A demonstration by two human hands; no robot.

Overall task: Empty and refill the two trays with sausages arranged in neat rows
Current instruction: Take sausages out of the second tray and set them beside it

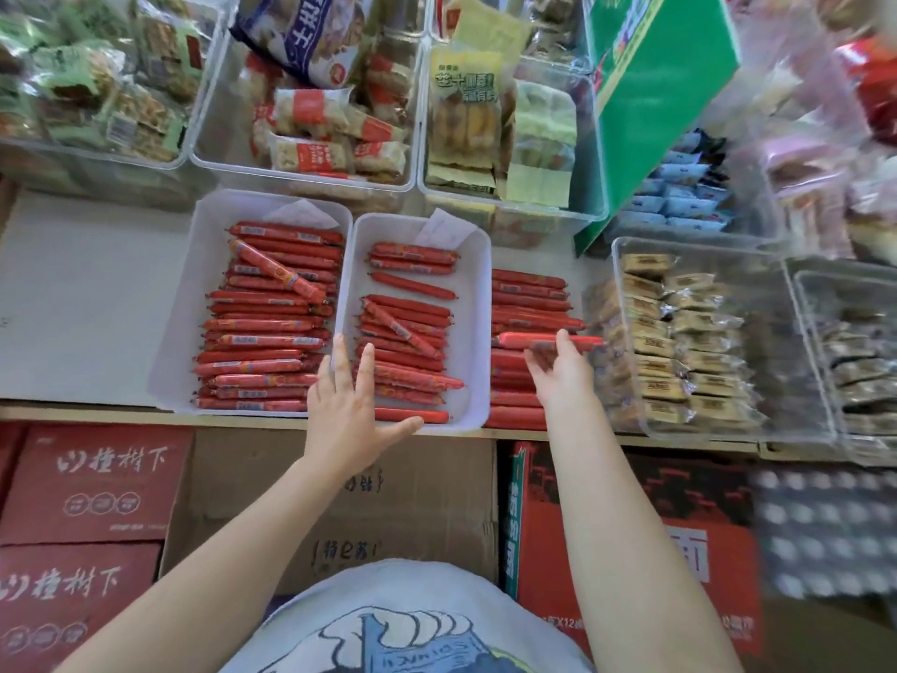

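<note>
Two white trays stand side by side on the shelf. The left tray (179, 332) is packed with red sausages, one lying slantwise on top. The right tray (478, 332) holds fewer sausages (407, 327) in loose rows. A pile of loose sausages (524, 298) lies on the shelf right of it. My left hand (347, 400) rests with spread fingers on the right tray's near left corner and its sausages. My right hand (558, 371) grips one sausage (548, 340) over the loose pile.
Clear bins of packaged snacks (310, 128) stand behind the trays, and a clear bin of wrapped biscuits (689, 342) sits right of the pile. A green box (650, 99) leans at the back right. Cardboard cartons (340, 502) stand below the shelf edge.
</note>
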